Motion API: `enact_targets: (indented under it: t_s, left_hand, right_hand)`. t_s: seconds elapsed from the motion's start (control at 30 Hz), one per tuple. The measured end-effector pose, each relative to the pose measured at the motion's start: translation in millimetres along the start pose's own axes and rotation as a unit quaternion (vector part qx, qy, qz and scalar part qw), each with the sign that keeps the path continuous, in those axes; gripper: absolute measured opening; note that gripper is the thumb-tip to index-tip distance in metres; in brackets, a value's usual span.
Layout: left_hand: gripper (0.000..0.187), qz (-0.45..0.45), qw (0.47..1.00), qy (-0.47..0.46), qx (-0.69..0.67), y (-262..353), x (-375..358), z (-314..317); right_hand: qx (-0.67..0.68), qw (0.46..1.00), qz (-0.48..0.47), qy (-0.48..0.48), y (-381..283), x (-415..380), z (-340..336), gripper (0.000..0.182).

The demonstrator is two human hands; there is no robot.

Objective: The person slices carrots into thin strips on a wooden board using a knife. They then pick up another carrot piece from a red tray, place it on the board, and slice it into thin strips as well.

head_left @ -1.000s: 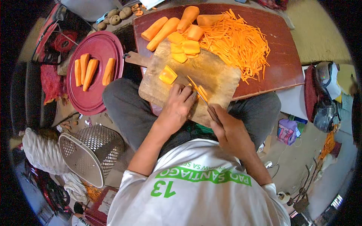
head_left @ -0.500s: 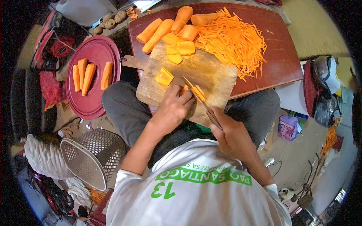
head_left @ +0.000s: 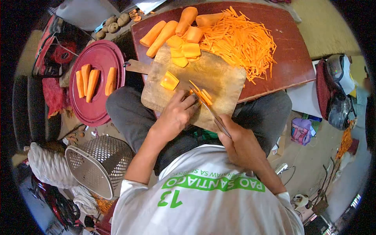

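My right hand [head_left: 239, 138] is closed round the handle of a kitchen knife [head_left: 214, 114], its blade slanting up and left over the wooden cutting board [head_left: 219, 74]. Curled fingertips of my left hand [head_left: 178, 113] press on a carrot piece, mostly hidden, just left of the blade. Thin carrot sticks [head_left: 206, 97] lie against the blade's right side. Farther left on the board is a small stack of carrot slices [head_left: 169, 80]. More flat slices [head_left: 180, 51] sit at the board's far edge. The board rests over my lap and on the red table's near edge.
On the red table [head_left: 290, 51] are whole peeled carrots [head_left: 163, 37] and a large heap of carrot strips [head_left: 243, 43]. To the left, a round red lid [head_left: 94, 113] bears several carrot pieces. A perforated basket [head_left: 98, 156] stands below it. Brown root vegetables [head_left: 113, 27] lie beyond.
The knife has moved slightly at the carrot piece, and the sticks beside its blade have spread a little. Both hands stay in nearly the same place; the view has shifted slightly.
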State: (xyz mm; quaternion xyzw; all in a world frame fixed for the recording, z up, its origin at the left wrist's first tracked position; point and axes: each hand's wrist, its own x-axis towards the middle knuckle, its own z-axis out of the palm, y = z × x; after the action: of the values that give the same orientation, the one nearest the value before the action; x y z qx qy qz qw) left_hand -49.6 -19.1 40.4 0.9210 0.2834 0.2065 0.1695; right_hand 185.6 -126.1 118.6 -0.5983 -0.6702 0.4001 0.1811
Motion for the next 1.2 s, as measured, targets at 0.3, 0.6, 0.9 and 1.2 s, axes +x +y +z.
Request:
enact_targets:
  t_s: [0.3,0.6,0.9,1.2]
  left_hand:
    - [0.030,-0.018,1.000,-0.006,0.011,3.1,-2.4,1.6]
    - [0.031,0.002,0.999,0.026,0.029,2.5,-5.4,7.8]
    - [0.026,-0.011,0.999,0.048,0.008,3.2,-10.5,13.3]
    - [0.025,-0.006,0.999,0.043,0.024,2.8,-11.7,12.4]
  right_hand:
    - [0.011,1.000,0.011,-0.012,-0.4,35.3,10.6,0.049]
    - [-0.025,0.998,-0.063,0.015,6.1,6.2,17.0,0.039]
    - [0.011,1.000,-0.004,0.003,-3.1,-0.9,2.9,0.043]
    - [0.001,1.000,0.015,-0.024,-4.3,43.8,14.4,0.044]
